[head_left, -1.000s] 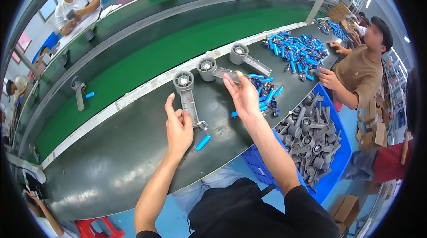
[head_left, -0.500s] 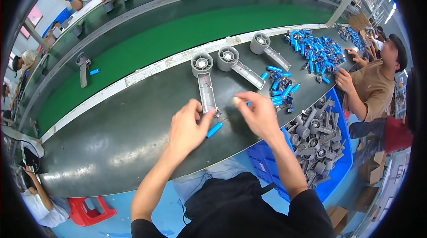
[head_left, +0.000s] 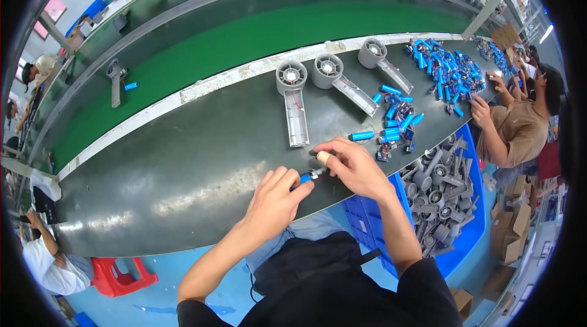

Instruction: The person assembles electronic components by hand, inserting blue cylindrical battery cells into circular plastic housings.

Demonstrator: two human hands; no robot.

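Observation:
My left hand (head_left: pixel 275 200) is closed round a blue cylindrical battery cell (head_left: pixel 305 178), whose end pokes out past the thumb. Small dark and pale parts at that end point toward my right hand (head_left: pixel 356 170). Its fingers are pinched together there, a cream cover on one fingertip, and what they grip is mostly hidden. Just beyond my hands lies a grey fan housing (head_left: pixel 297 120) with an open trough-shaped handle and thin red wire inside. Two similar housings, a middle one (head_left: pixel 354 96) and a right one (head_left: pixel 396 76), lie to its right.
Blue cells with small circuit boards form a near heap (head_left: pixel 391 134) and a larger far pile (head_left: pixel 449 73). A blue crate (head_left: pixel 480 204) of grey housings stands below the bench edge at right. A co-worker (head_left: pixel 520 119) reaches toward the pile. A green conveyor (head_left: pixel 244 39) runs behind.
The blue cell has come away from beside the left housing's handle into my left hand, nearer to me. My right hand has closed in toward it. The view has shifted slightly.

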